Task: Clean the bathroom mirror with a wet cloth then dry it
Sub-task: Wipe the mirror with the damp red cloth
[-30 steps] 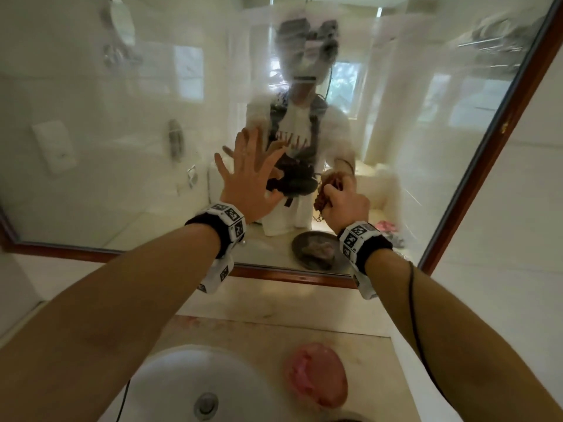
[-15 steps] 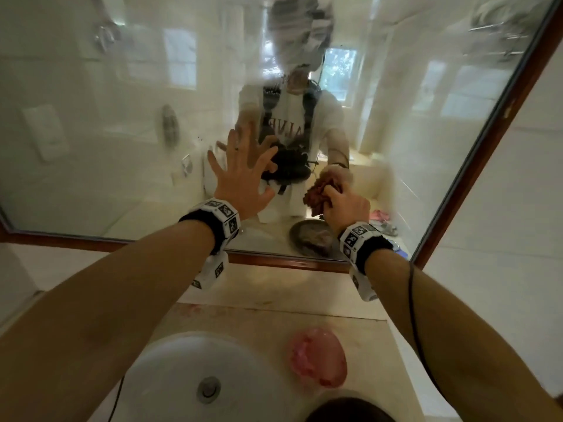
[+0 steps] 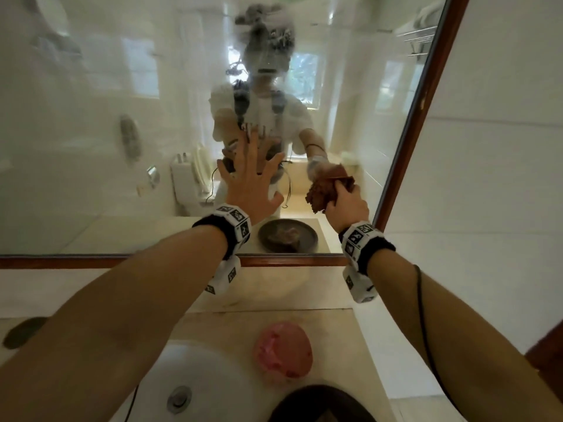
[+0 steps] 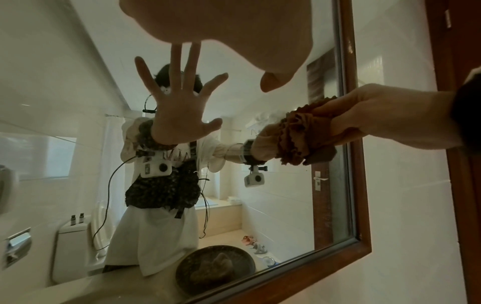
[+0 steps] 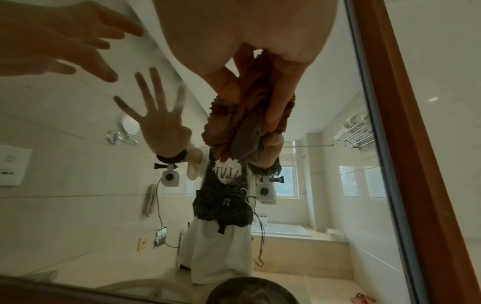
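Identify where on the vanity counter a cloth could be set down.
Bare counter runs between the mirror frame and the pink object, and left of the sink. The near edge is crowded: sink, pink object and dark bowl sit close together.

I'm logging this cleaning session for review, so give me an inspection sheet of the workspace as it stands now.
Surface: wood-framed bathroom mirror, glass hazy and smeared in the head view; beige stone counter below.
Job's things: crumpled brown cloth pressed to the glass near the mirror's right edge.
Clutter: pink puffy object on the counter beside the white round sink; dark round dish at the near edge, holding something that shows only in reflection.
Grippers: left hand flat on the glass, fingers spread; right hand grips the cloth.
Cables: thin black cable along the right forearm.
Surroundings: white tiled wall right of the mirror.
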The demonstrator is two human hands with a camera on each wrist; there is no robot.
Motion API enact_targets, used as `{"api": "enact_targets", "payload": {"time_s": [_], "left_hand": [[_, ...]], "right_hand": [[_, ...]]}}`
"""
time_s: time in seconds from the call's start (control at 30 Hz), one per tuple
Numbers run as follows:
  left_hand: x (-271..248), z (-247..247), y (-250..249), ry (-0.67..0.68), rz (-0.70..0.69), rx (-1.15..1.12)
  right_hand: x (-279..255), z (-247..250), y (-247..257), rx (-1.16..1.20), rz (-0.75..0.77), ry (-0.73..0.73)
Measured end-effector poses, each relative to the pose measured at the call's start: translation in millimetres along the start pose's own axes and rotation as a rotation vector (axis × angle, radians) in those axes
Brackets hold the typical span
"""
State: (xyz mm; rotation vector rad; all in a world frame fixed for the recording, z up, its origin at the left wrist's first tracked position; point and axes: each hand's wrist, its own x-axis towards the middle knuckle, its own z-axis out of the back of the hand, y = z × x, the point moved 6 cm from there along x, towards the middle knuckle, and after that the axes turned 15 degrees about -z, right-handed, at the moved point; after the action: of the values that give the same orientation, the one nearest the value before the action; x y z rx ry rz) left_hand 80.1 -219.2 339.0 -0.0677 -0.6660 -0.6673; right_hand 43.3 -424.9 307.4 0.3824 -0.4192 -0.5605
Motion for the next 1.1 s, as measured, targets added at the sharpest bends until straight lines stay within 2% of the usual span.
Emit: {"api": "enact_targets", "payload": {"time_s": [0.2,0.43,0.5,0.73,1.0,1.1], "left_hand": [[-2.9,-4.3,-1.6,-0.038,0.041,-0.036],[-22.4,-8.7,46.1,-0.038,0.082,-0.009],[-30.3,-11.4,65.9,0.003,0.111,0.009],[-61.0,-11.3,122.8,0.002,0.141,0.023],[-105.5,-10.6,209.7,-0.009,0.2,0.056],[-123.9,-4.3,231.4,-0.005,0.215,0.066]], "right_hand": [[9.1,2.0,3.5,0.005,0.022,0.032],[8.6,-12.8,35.4,-0.031,0.132,-0.021],[1.2,-26.2,51.0,-0.062,0.177,-0.005],[-42.2,-75.2,117.4,-0.128,0.311,0.013],[-83.8,-112.2,191.8,-0.076,0.428,-0.016],[-105.1,-132.1,230.1,-0.137,0.486,0.0]]}}
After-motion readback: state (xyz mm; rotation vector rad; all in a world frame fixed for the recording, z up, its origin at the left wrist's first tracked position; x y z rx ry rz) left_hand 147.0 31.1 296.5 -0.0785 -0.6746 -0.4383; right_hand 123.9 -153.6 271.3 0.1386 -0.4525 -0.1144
